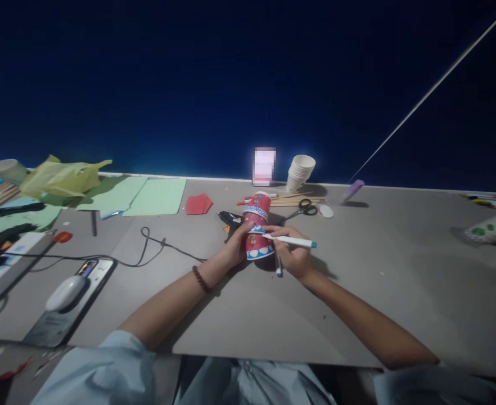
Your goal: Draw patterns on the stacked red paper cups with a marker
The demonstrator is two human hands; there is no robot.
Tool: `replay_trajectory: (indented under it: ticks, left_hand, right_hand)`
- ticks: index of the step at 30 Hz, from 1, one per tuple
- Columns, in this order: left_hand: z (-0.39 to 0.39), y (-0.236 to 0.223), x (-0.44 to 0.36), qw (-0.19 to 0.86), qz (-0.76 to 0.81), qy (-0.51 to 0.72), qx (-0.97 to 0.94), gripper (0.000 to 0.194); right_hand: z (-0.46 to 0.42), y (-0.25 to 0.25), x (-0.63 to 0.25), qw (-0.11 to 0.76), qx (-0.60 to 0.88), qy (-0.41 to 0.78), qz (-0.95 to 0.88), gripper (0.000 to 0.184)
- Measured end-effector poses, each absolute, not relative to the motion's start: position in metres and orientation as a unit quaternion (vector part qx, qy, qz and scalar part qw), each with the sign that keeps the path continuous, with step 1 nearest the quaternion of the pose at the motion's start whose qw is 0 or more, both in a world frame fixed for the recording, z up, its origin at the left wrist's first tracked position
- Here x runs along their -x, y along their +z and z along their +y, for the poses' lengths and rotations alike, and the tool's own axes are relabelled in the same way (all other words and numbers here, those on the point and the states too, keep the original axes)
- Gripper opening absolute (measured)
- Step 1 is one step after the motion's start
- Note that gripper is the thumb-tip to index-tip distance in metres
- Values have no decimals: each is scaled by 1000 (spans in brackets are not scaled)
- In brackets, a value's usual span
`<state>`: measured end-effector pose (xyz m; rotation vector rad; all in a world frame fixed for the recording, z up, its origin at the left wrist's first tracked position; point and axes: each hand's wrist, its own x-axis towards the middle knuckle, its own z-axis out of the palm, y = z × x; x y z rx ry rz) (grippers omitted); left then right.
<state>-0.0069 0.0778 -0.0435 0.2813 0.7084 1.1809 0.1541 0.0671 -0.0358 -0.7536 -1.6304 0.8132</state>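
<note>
My left hand [236,246] is closed around a joined pair of red and blue patterned paper cups [257,216], held tilted over the table. In my right hand [293,254] a white marker [292,241] with a green end is gripped like a pen, its tip at the cups' side; whether it touches I cannot tell. Just below that hand lies another marker [279,267] with a blue end. A black glue gun [231,222] rests left of the cups, partly hidden by my left hand. Scissors [302,208] with black handles lie beyond my right hand.
White paper cups [301,171] are stacked near the wall beside a bright upright screen [264,167]. Wooden sticks [296,200] lie before them. Left are green sheets [155,197], red paper [198,203], a cable [144,253], a phone [54,326] and a power strip [18,267].
</note>
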Motion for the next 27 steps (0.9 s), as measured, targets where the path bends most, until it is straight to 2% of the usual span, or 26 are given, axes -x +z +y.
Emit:
replay_trajectory:
  ticks: [7, 27]
  left_hand:
    - [78, -42, 7, 766, 339, 530, -128, 16]
    - [77, -43, 8, 772, 330, 527, -132, 25]
  right_hand:
    - [68, -35, -156, 541, 315, 364, -690, 9]
    - [69, -37, -155, 550, 320, 356, -685, 5]
